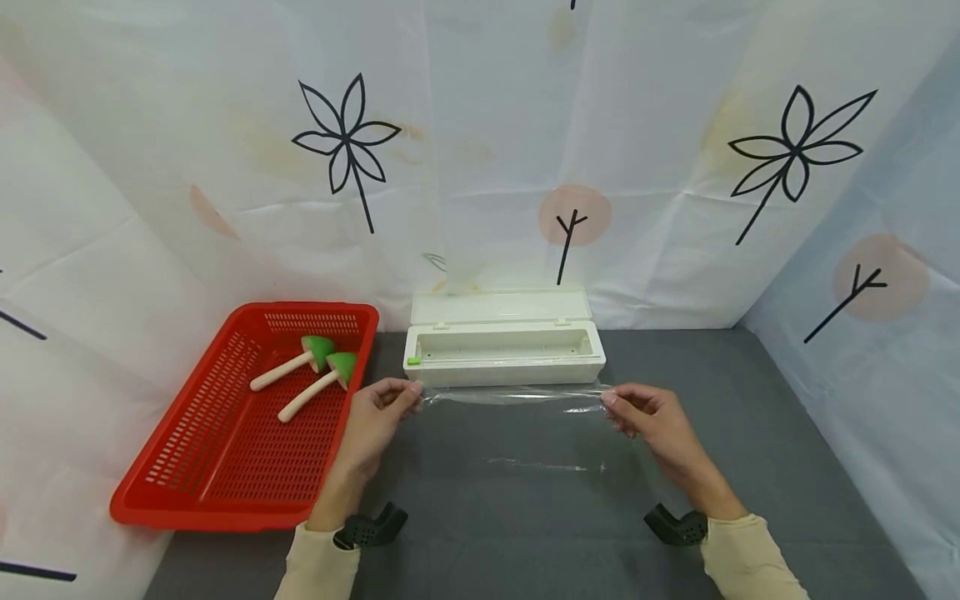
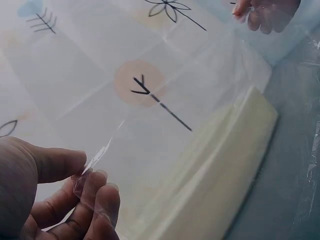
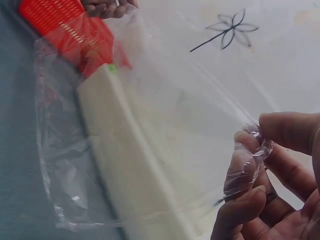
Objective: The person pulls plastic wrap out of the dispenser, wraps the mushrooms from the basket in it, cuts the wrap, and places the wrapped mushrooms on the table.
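A sheet of clear plastic wrap (image 1: 517,397) is stretched between both hands, just in front of a white wrap dispenser box (image 1: 504,372). At its left corner my left hand (image 1: 377,417) pinches the film between thumb and fingers. The opposite corner is pinched by my right hand (image 1: 654,421); in the right wrist view the film (image 3: 245,167) bunches around those fingers. Below the hands the sheet hangs, its lower edge faintly visible. The dispenser's lid (image 1: 501,306) stands raised, and a green slider (image 1: 414,361) sits at the box's left end.
To the left, a red plastic basket (image 1: 247,521) holds two mushroom-shaped pieces with green caps (image 1: 318,350) and pale stems. Everything stands on a dark grey table (image 1: 750,417). White printed cloth (image 1: 480,167) rises behind and at both sides.
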The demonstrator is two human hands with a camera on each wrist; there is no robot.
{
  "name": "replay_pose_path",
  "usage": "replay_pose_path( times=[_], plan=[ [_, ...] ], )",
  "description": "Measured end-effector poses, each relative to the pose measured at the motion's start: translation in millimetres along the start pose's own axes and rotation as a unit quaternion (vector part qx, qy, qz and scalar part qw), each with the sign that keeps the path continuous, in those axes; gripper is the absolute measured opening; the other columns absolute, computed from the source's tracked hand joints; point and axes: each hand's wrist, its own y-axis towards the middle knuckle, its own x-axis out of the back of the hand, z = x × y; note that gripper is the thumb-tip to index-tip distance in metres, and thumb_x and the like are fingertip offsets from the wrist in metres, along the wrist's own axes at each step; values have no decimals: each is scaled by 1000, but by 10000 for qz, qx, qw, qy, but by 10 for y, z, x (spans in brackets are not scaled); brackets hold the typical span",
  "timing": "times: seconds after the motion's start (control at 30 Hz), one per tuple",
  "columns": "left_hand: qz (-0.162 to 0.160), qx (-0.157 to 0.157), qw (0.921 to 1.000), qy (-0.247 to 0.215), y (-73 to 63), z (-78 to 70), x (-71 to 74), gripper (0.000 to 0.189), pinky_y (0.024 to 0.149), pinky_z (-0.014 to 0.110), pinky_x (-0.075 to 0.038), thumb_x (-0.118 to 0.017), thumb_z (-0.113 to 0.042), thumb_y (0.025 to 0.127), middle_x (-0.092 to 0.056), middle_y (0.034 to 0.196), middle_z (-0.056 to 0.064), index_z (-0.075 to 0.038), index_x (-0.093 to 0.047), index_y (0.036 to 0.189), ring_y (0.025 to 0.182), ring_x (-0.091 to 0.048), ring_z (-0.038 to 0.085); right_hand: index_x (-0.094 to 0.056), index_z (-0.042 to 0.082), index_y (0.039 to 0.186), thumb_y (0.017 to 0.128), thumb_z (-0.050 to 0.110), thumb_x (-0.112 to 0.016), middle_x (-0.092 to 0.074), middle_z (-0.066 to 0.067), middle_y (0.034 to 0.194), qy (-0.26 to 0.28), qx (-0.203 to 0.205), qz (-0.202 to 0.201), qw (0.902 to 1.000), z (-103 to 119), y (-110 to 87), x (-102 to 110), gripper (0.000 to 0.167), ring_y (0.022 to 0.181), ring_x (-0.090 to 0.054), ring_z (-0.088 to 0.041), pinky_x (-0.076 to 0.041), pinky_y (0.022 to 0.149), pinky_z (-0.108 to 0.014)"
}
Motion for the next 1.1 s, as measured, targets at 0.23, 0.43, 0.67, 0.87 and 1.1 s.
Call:
replay_pose_path(
  times=[0.23,0.43,0.67,0.87,1.1],
  plan=[
    [-67,-365,9989,-270,176,-358,17,28,75,25,-52,-67,-13,100,-68,87,10,13,-63,109,78,-66,16,-71,-5,101,101,4,-62,-67,0,81,413,670,5,9969,296,231,92,14,66,-56,-11,-47,58,-25],
    [-154,-415,9988,-220,340,-548,43,30,76,25,-53,-66,-15,101,-69,88,8,13,-64,113,77,-67,13,-71,-6,104,102,10,-62,-65,-1,81,359,711,-38,9968,452,420,136,18,65,-55,-14,-46,58,-26],
    [-303,-363,9988,-130,472,-736,63,32,78,25,-52,-65,-21,101,-68,88,0,7,-66,116,82,-65,18,-74,1,103,102,12,-63,-66,1,81,576,728,-85,9956,620,565,173,15,67,-56,-12,-47,60,-24],
    [-281,-628,9973,-251,511,-832,71,33,74,24,-51,-66,-20,100,-69,86,2,10,-66,115,77,-64,13,-74,0,102,102,10,-62,-66,0,81,700,953,-66,9930,702,604,191,15,68,-55,-12,-47,59,-23],
    [-313,-748,9964,-260,505,-872,67,26,74,24,-51,-67,-19,100,-69,84,1,5,-69,110,76,-65,13,-74,1,102,102,8,-61,-66,0,81,724,1057,-57,9917,740,597,205,15,68,-54,-12,-46,60,-23]
  ],
)
